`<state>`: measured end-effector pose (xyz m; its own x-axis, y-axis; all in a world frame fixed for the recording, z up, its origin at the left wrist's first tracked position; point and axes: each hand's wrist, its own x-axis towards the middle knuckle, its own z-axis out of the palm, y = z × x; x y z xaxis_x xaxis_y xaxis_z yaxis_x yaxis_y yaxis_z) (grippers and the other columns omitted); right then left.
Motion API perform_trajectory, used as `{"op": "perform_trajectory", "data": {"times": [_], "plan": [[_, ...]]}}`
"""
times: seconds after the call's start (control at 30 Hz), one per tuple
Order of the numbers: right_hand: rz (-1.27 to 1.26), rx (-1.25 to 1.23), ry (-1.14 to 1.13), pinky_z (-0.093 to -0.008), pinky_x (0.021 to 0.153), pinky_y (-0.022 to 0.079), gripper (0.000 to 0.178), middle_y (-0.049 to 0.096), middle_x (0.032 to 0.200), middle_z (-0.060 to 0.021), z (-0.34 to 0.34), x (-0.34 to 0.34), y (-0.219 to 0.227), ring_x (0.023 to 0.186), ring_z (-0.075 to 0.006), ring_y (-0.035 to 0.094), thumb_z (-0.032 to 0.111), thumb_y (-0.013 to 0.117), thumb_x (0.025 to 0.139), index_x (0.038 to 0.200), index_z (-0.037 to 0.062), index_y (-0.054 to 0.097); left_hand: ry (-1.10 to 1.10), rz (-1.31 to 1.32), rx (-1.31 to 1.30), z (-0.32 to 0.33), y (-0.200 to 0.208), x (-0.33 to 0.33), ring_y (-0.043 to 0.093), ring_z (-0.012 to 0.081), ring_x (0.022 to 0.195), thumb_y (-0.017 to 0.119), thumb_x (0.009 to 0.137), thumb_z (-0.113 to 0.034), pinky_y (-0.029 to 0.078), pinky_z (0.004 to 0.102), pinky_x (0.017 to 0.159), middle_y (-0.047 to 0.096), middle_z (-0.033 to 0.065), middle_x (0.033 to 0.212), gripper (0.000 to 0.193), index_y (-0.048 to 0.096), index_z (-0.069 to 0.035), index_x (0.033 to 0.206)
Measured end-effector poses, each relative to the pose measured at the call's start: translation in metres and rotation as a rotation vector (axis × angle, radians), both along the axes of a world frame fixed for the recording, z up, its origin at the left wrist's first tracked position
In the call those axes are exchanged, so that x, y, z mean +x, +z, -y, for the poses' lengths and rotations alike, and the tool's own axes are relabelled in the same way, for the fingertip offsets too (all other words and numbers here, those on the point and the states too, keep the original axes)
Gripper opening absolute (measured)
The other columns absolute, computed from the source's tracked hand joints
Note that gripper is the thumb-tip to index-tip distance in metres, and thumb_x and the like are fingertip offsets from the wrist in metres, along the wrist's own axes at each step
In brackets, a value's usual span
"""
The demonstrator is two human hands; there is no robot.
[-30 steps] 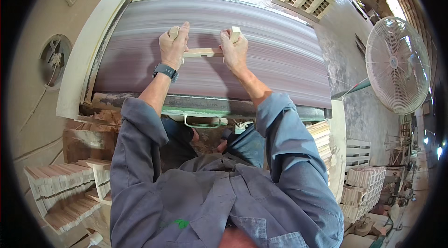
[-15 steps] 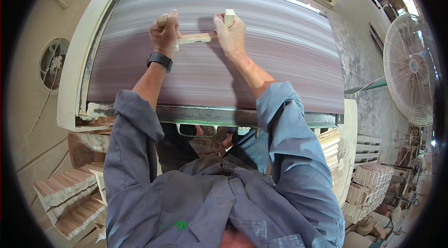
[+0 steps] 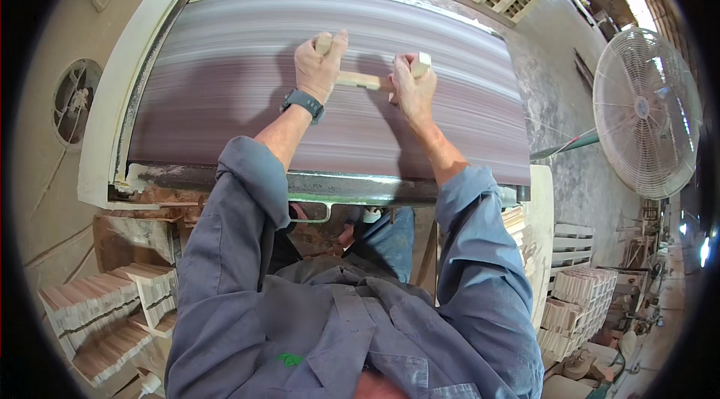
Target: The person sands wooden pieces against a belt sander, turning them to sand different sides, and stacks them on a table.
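A small pale wooden frame (image 3: 363, 81), with two end pieces joined by a crossbar, rests on the wide, streaked sanding belt (image 3: 217, 106). My left hand (image 3: 316, 70) is closed round its left end piece, the top of which pokes out between thumb and fingers. Round the right end piece, my right hand (image 3: 415, 93) is closed too, with a squared wood end showing above it. Between the hands the crossbar is visible; the frame's underside, against the belt, is hidden. A dark watch (image 3: 304, 105) sits on my left wrist.
The sander's pale side housing (image 3: 139, 76) rises at the left, and a metal front edge (image 3: 360, 186) runs before me. Stacked wooden pieces (image 3: 112, 301) stand at lower left, more stacks (image 3: 574, 305) at lower right. A large fan (image 3: 645, 110) stands at right.
Both hands have slid to the right and slightly nearer across the belt, carrying the wooden frame with them. The grip of each hand looks the same.
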<state>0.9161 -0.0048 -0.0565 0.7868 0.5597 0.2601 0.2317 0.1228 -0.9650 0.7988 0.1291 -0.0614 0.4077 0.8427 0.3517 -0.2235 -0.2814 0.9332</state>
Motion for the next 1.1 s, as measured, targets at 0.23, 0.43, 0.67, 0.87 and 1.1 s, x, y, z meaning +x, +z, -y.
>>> {"op": "perform_trajectory", "data": {"times": [0.23, 0.43, 0.67, 0.87, 1.1], "plan": [[0.02, -0.23, 0.258, -0.0326, 0.074, 0.053, 0.038, 0.06, 0.101, -0.011, 0.07, -0.047, 0.025, 0.089, -0.0152, 0.06, 0.018, 0.063, 0.094, 0.123, -0.0046, 0.052, -0.081, -0.08, -0.119, 0.032, 0.034, -0.061, 0.043, 0.0062, 0.044, 0.068, 0.09, -0.031, 0.041, 0.0247, 0.042, 0.047, -0.004, 0.054, 0.037, 0.054, -0.008, 0.065], [1.58, -0.266, 0.155, -0.0485, 0.113, 0.033, 0.062, 0.042, 0.146, -0.0122, 0.088, -0.076, 0.089, 0.135, -0.0345, 0.04, 0.009, 0.058, 0.086, 0.145, 0.0086, 0.039, -0.184, -0.196, -0.491, 0.018, 0.103, -0.134, 0.036, 0.0054, 0.041, 0.067, 0.091, -0.038, 0.042, 0.0261, 0.044, 0.039, -0.0071, 0.055, 0.037, 0.053, -0.008, 0.074], [1.744, -0.491, 0.861, -0.0447, 0.106, 0.041, 0.021, 0.064, 0.109, -0.0118, 0.057, -0.087, 0.104, 0.111, -0.0241, 0.059, 0.012, 0.059, 0.09, 0.109, 0.0039, 0.061, -0.377, -0.348, -0.588, 0.019, 0.098, -0.177, 0.049, 0.0059, 0.052, 0.06, 0.091, -0.057, 0.05, 0.0264, 0.057, 0.048, -0.0039, 0.064, 0.056, 0.056, -0.003, 0.104], [0.765, -0.081, 0.355, -0.0269, 0.045, 0.048, 0.044, 0.06, 0.062, -0.0058, 0.043, -0.114, 0.077, 0.052, -0.0113, 0.057, 0.046, 0.069, 0.087, 0.082, 0.0017, 0.066, -0.309, 0.033, -0.294, 0.011, 0.078, -0.177, 0.053, 0.0175, 0.11, 0.026, 0.1, -0.063, 0.038, 0.0325, 0.102, 0.063, 0.0152, 0.106, 0.073, 0.053, 0.001, 0.123], [0.002, 0.102, 0.375, -0.0263, 0.042, 0.042, 0.051, 0.054, 0.057, -0.004, -0.009, -0.097, 0.063, 0.045, -0.0095, 0.051, 0.045, 0.062, 0.093, 0.075, -0.002, 0.062, -0.314, -0.057, -0.459, -0.022, 0.084, -0.139, 0.05, 0.0156, 0.048, 0.022, 0.103, -0.05, 0.044, 0.0299, 0.05, 0.054, 0.0054, 0.061, 0.051, 0.047, -0.007, 0.112]]}}
